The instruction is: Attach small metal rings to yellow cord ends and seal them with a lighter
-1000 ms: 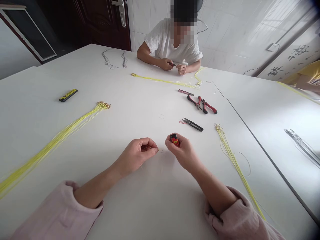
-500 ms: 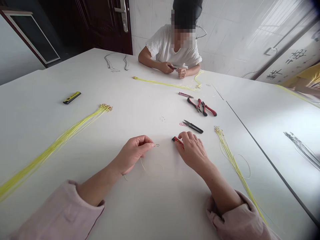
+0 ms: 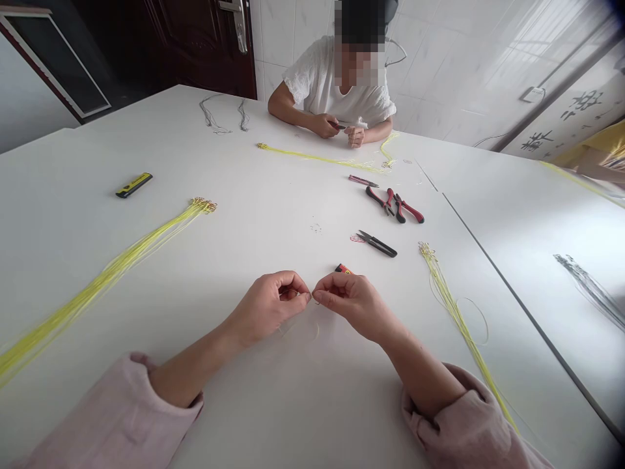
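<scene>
Both of my hands meet at their fingertips above the white table (image 3: 273, 417). My left hand (image 3: 271, 303) is closed in a pinch on a thin, pale fishing line (image 3: 316, 331), which loops down below the fingers. My right hand (image 3: 359, 306) pinches a tiny fish hook (image 3: 318, 302), mostly hidden by its thumb and forefinger. Just behind the right knuckles a red lighter (image 3: 344, 268) lies partly covered. Black thread snips (image 3: 378, 243) rest beyond it, on the right.
Yellow line bundles with hooks lie left (image 3: 146, 242) and right (image 3: 446, 301). Red-handled pliers (image 3: 407, 208), a pink-handled tool (image 3: 362, 180) and a yellow-black lighter-shaped object (image 3: 134, 185) are farther off. Across the table sits a person in a white top (image 3: 317, 85), holding a small tool.
My right hand has let go of the red lighter and moved left to meet my left fingertips at the hook. The left hand has shifted slightly right.
</scene>
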{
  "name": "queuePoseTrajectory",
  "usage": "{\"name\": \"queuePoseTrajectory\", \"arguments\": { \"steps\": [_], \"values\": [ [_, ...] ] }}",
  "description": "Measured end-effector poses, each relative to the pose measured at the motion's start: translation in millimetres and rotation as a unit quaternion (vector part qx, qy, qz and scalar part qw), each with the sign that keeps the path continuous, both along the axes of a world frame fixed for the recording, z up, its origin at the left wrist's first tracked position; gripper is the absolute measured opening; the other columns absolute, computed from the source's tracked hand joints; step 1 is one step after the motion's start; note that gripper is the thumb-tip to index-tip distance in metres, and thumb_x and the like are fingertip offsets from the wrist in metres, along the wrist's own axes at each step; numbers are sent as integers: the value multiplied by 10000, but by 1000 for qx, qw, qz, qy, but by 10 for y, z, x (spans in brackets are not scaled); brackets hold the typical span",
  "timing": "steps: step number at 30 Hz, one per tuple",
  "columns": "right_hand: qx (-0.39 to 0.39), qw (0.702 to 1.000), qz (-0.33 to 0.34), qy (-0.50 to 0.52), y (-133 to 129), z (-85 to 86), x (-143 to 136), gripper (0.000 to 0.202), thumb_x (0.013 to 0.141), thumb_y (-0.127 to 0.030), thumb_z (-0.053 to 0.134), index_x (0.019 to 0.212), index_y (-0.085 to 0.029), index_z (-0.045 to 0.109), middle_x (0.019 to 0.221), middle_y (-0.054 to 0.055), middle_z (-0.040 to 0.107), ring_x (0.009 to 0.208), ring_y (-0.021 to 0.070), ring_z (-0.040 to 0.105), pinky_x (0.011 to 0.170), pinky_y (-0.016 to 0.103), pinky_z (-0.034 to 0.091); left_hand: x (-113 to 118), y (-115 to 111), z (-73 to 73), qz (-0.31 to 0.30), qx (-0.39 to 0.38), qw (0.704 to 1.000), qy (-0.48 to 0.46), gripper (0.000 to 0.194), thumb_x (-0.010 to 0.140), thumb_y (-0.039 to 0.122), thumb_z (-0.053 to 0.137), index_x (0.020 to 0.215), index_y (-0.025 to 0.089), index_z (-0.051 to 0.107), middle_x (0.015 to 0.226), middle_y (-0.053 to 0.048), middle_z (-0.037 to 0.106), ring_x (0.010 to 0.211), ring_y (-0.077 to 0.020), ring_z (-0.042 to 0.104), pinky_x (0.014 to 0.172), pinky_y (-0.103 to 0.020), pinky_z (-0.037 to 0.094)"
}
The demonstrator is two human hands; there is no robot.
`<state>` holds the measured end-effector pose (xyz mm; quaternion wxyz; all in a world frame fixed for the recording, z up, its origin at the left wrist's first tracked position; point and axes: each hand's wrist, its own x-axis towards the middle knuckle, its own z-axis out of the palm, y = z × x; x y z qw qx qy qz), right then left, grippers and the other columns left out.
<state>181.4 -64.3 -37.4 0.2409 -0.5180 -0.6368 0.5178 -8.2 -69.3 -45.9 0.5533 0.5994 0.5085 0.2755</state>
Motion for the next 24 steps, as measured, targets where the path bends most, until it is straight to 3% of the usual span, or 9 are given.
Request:
{"name": "queuePoseTrajectory", "arguments": {
  "steps": [5, 10, 16, 19, 24],
  "values": [
    [84, 995, -23, -40, -38, 12, -83, 143, 815, -299, 524, 746, -191, 587, 717, -4, 552, 655, 114, 451, 590, 250, 385, 11, 3, -9, 13, 9, 1000, -10, 210, 799, 404, 590, 766, 200, 631, 676, 20, 522, 610, -113, 433, 551, -245, 342],
    [180, 979, -29, -92, 7, -2, -114, 130, 859, -264, 465, 786, -199, 550, 750, -1, 562, 667, 119, 476, 589, 251, 373, 24, 100, 45, 34, 14, 999, -40, 276, 787, 448, 605, 845, 195, 698, 822, -42, 676, 769, -184, 586, 684, -298, 439],
    [354, 909, -10, -219, 192, -34, -79, 137, 915, -200, 383, 838, -184, 495, 811, 16, 559, 611, 115, 444, 647, 288, 348, 111, 350, 104, 27, 49, 997, -57, 302, 772, 481, 630, 824, 194, 709, 840, -35, 694, 811, -179, 579, 751, -302, 437],
    [380, 894, -26, -238, 312, -31, -52, 144, 928, -201, 355, 854, -184, 477, 815, 25, 552, 612, 125, 443, 649, 290, 348, 171, 476, 109, 17, 53, 995, -82, 307, 781, 483, 620, 846, 196, 709, 861, -34, 686, 831, -175, 563, 755, -295, 431],
    [378, 898, -37, -223, 480, 0, -27, 144, 930, -196, 340, 855, -190, 463, 828, 32, 551, 634, 135, 457, 628, 283, 352, 205, 649, 70, 21, 33, 994, -104, 294, 764, 481, 633, 861, 214, 709, 855, -24, 671, 770, -159, 539, 687, -275, 420]
  ]
}}
